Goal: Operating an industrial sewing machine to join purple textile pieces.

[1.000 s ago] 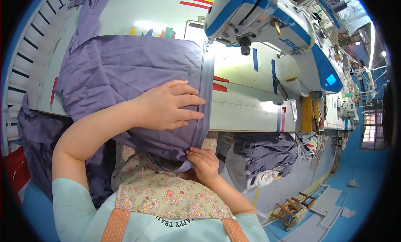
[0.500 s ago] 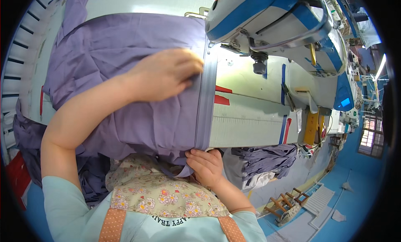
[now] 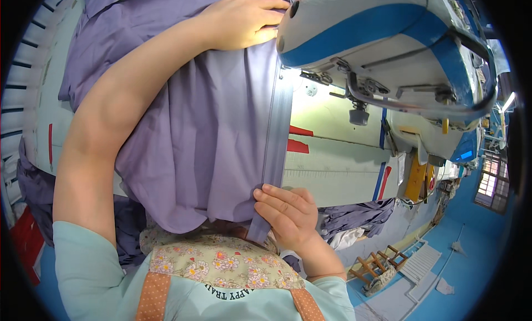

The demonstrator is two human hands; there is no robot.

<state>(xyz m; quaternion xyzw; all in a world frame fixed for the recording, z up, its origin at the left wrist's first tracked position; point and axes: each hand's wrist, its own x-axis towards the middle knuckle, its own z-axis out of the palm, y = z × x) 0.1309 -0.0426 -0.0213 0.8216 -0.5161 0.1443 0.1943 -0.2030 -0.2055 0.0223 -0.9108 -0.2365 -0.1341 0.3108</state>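
Note:
A purple cloth piece (image 3: 188,138) lies over the sewing machine's bed, its stitched, banded right edge (image 3: 275,127) running under the presser area of the white and blue sewing machine (image 3: 354,32). At the far end, beside the machine head, my left hand (image 3: 244,20) rests palm down on the cloth with its fingers spread. Near the table's front edge, my right hand (image 3: 288,213) grips the banded edge, fingers together on top; its thumb is hidden. Below that hand, the end of the band hangs toward my apron (image 3: 221,260). The machine's head hides the needle.
A measuring scale (image 3: 327,174) and red and blue tape strips mark the pale table (image 3: 343,190). Bundled purple cloth (image 3: 360,215) sits below the table's edge at right. A wooden rack (image 3: 377,263) stands on the blue floor. More dark purple cloth (image 3: 127,232) hangs at left.
My left hand has moved from the cloth's middle to its far end, and its fingers have spread. The cloth has shifted away and smoothed out. My right hand has moved slightly up along the edge.

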